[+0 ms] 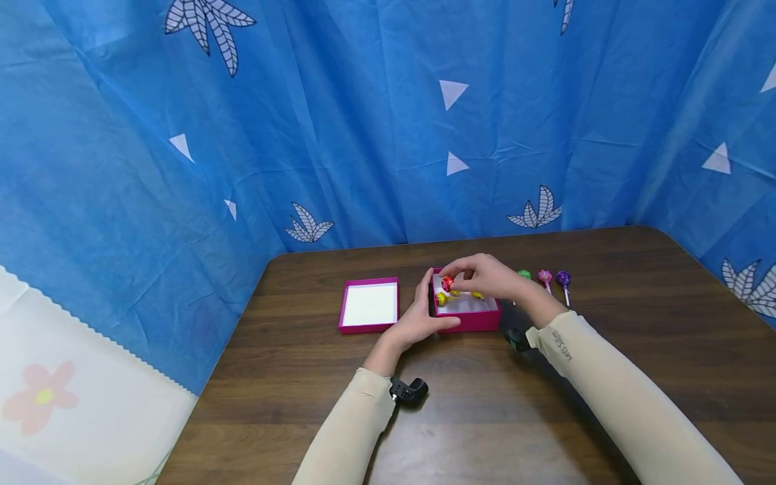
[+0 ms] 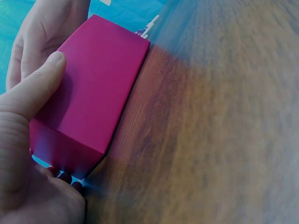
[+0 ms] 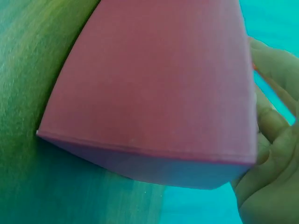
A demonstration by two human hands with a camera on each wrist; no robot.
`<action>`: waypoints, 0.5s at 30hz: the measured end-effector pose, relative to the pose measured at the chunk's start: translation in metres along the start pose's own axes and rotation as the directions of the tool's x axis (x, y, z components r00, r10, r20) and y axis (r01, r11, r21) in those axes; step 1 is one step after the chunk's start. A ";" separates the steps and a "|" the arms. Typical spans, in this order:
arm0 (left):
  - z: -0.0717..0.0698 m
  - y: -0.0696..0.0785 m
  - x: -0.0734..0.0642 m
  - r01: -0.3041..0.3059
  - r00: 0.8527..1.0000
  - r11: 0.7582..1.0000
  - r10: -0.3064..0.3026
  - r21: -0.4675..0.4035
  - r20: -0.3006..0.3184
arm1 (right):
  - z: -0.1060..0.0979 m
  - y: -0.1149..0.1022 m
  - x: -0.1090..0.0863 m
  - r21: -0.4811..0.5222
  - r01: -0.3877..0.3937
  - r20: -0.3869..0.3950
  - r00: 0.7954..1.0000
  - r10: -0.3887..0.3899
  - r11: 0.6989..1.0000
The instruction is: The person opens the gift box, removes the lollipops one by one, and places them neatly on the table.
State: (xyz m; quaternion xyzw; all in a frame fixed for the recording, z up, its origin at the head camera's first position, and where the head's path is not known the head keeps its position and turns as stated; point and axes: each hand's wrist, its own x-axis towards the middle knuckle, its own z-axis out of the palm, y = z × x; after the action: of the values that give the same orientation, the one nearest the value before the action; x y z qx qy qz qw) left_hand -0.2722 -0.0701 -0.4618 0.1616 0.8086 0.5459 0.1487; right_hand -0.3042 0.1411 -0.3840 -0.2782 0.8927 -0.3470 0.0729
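A magenta box [image 1: 469, 322] with a white inside stands without its lid on the table. My left hand [image 1: 415, 325] holds it at the left corner, thumb on the front wall [image 2: 100, 88] and fingers along the left side. Over the box, my right hand [image 1: 486, 276] pinches a red lollipop [image 1: 447, 283]. A yellow lollipop [image 1: 441, 298] lies inside at the left, and more yellow [image 1: 477, 295] shows under the right hand. In the right wrist view the box wall [image 3: 149, 84] hides the lollipops; part of the right hand [image 3: 273, 158] appears beside it.
A magenta lid [image 1: 370, 303], white side up, lies left of the box. To the right are a green lollipop [image 1: 524, 274], partly behind the right arm, a pink one [image 1: 545, 277] and a purple one [image 1: 564, 278]. A blue curtain [image 1: 388, 135] hangs behind the table.
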 end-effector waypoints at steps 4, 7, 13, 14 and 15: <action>-0.001 -0.001 0.001 0.008 1.000 1.000 -0.008 0.009 -0.001 | -0.001 -0.002 -0.005 0.027 0.021 -0.061 0.998 -0.019 0.999; -0.001 -0.001 0.001 0.011 1.000 1.000 -0.011 0.010 -0.006 | -0.002 -0.003 -0.009 0.032 0.014 -0.099 0.995 -0.011 0.999; 0.001 0.000 0.001 0.016 1.000 1.000 -0.016 0.017 -0.015 | -0.007 0.002 -0.020 0.043 -0.014 -0.171 0.985 0.021 0.999; 0.001 0.000 0.001 0.016 1.000 1.000 -0.015 0.016 -0.015 | -0.008 0.003 -0.023 0.047 -0.020 -0.184 0.983 0.028 0.999; 0.001 0.001 0.001 0.018 1.000 1.000 -0.017 0.018 -0.015 | -0.009 0.005 -0.025 0.052 -0.027 -0.196 0.980 0.036 0.998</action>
State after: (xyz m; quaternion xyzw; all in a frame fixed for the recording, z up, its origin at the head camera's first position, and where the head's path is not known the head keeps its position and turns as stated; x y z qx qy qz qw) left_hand -0.2731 -0.0685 -0.4617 0.1519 0.8159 0.5384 0.1461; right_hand -0.2886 0.1629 -0.3822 -0.2263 0.8911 -0.3934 -0.0037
